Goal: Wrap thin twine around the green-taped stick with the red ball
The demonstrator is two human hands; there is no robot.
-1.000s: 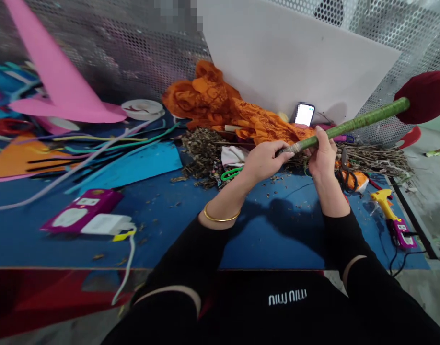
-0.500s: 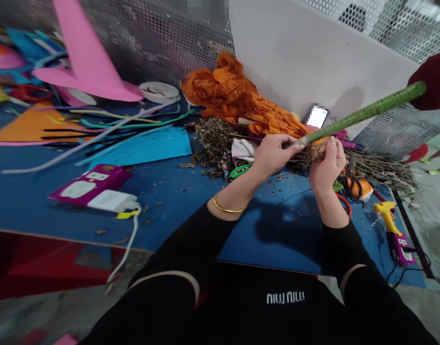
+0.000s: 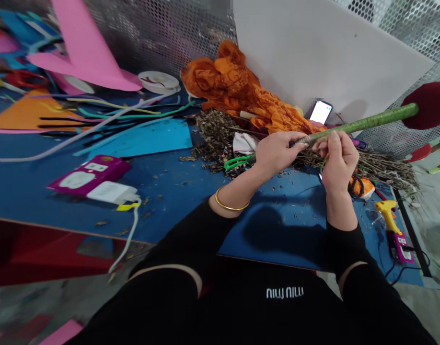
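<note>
A long stem (image 3: 371, 122) wound in green tape slants across the view, with a large dark red flower-like head (image 3: 426, 106) at its right end. My left hand (image 3: 277, 152) is closed around its lower, barer part, thumb and forefinger at the edge of the wrapping. A green loop (image 3: 237, 163) shows at the lower left beyond that hand. Just right of it, my right hand (image 3: 338, 160) is pinched beneath the stem on what looks like a small roll of tape, mostly hidden by the fingers; a thin greenish strip shows there.
Behind my hands lie orange cloth (image 3: 248, 96), dried plants (image 3: 214, 134) and a lit phone (image 3: 320, 112). Right are scissors (image 3: 357, 186) and a yellow glue gun (image 3: 387, 213). Left are a purple power strip (image 3: 108, 167), a blue sheet (image 3: 169, 139) and pink sheets (image 3: 92, 52). A white board (image 3: 313, 52) stands behind.
The stem has tilted flatter, its red head moving lower. My right hand has shifted right and turned, hiding the tan roll seen before. The left hand keeps its hold.
</note>
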